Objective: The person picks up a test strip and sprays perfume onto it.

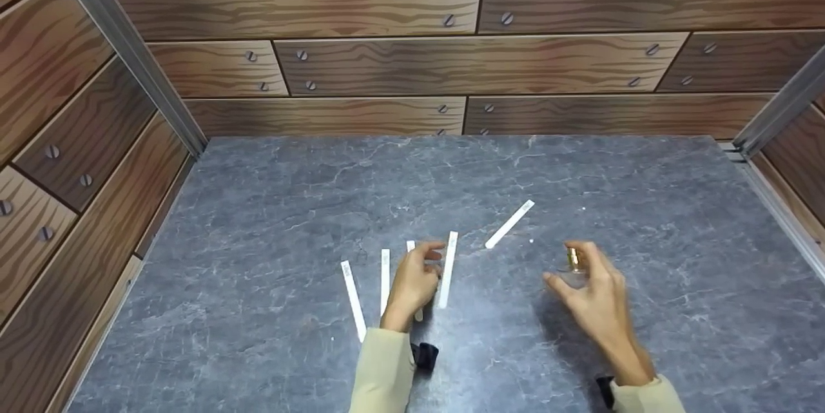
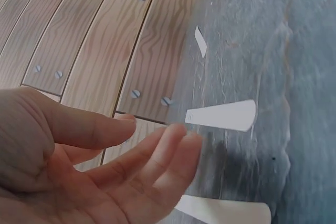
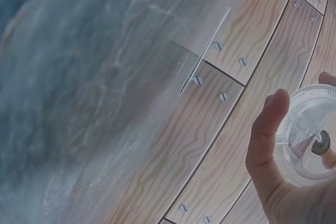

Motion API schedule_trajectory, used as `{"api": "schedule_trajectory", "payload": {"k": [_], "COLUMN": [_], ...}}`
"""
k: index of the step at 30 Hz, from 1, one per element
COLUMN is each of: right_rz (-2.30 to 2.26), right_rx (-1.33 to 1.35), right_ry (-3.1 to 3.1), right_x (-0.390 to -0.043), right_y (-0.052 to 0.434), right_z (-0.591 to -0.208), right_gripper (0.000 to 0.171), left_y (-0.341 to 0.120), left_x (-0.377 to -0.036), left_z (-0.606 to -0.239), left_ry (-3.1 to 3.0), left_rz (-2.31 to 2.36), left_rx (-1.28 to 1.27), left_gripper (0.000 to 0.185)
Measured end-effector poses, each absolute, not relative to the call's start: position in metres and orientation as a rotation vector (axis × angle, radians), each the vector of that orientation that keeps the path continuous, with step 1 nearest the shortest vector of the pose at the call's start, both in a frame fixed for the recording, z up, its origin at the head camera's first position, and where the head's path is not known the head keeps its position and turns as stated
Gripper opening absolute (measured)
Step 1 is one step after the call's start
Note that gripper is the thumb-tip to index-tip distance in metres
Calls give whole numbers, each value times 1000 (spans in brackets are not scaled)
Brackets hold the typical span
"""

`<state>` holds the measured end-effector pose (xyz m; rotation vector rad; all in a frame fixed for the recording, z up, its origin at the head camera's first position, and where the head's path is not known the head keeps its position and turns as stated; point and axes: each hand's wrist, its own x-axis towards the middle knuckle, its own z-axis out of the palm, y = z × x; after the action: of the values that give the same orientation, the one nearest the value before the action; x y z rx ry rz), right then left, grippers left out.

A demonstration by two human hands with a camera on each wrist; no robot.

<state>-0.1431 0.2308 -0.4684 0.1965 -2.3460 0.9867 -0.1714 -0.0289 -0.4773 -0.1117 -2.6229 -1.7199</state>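
Perfume bottle (image 1: 572, 266) sits in right hand (image 1: 596, 300) grip; left hand (image 1: 412, 281) hovers relaxed, fingers loose.

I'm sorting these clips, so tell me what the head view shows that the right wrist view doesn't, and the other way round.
Only the head view shows the left hand over the row of white paper strips, both sleeves, and the gold cap of the small bottle.

Only the right wrist view shows the clear round base of the bottle from below, with the fingers curled round it.

Both show the right hand holding the bottle, the grey stone table, the wood-plank wall and at least one strip.
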Motion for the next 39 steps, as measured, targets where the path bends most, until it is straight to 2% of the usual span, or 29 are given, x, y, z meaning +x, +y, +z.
{"api": "schedule_trajectory", "payload": {"k": [6,28,39], "right_rz": [999,1003,1018], "right_rx": [211,200,188], "right_ry": [-2348,-2380,-2390], "right_x": [-144,-140,-140], "right_y": [230,229,229], "right_z": [-467,-469,-469], "right_gripper": [54,54,53], "left_y": [-34,-34,-24], "left_x": [-167,-161,-163], "left_z": [-479,-488,-489], "left_ry": [-2675,-2692,-2744], "left_rz": [-1616,-1611,-1449], "left_rx": [-92,-77,75], "left_gripper": [42,52,55]}}
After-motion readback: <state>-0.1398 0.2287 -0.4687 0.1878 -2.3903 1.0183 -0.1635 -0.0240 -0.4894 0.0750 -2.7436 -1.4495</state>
